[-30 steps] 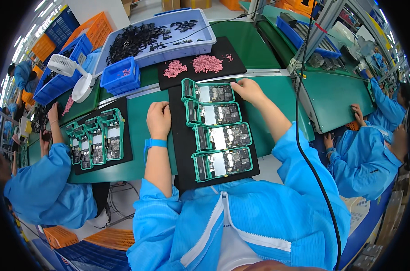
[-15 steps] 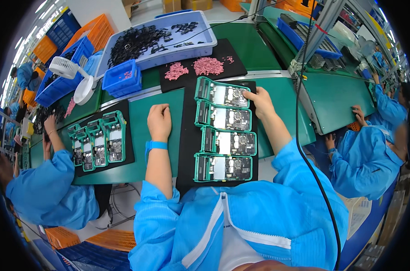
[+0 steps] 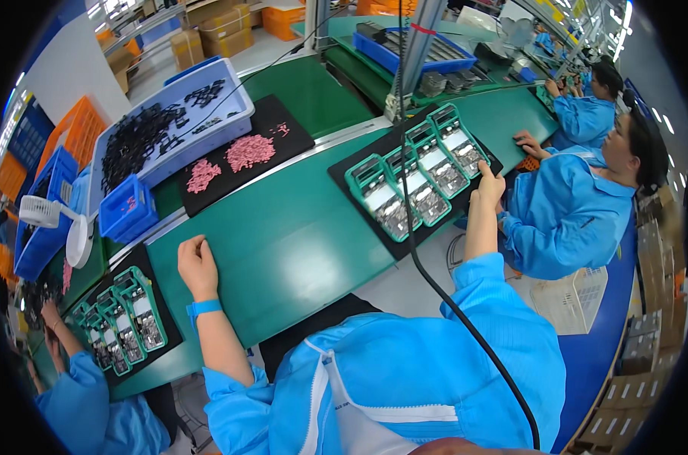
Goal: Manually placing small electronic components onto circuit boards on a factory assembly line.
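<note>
My right hand (image 3: 490, 186) reaches out to the right and grips the near right edge of a black tray (image 3: 340, 173). The tray carries several green fixtures (image 3: 405, 189) with circuit boards in them and lies slanted on the green table (image 3: 298, 243). My left hand (image 3: 197, 264) rests on the bare green table, fingers curled with nothing in them; a blue band sits on that wrist. A black cable (image 3: 435, 280) hangs across the tray and over my blue sleeve.
A second black tray (image 3: 162, 277) of green fixtures lies at the left by a co-worker's hand (image 3: 52, 315). Behind are a black mat with pink parts (image 3: 245, 152), a pale bin of black parts (image 3: 169, 129), a small blue bin (image 3: 128, 208), a white fan (image 3: 48, 220). Co-workers sit right (image 3: 579, 205).
The tray of fixtures has slid from in front of me far to the right with my right hand on it. My left hand stays on the table where the tray was.
</note>
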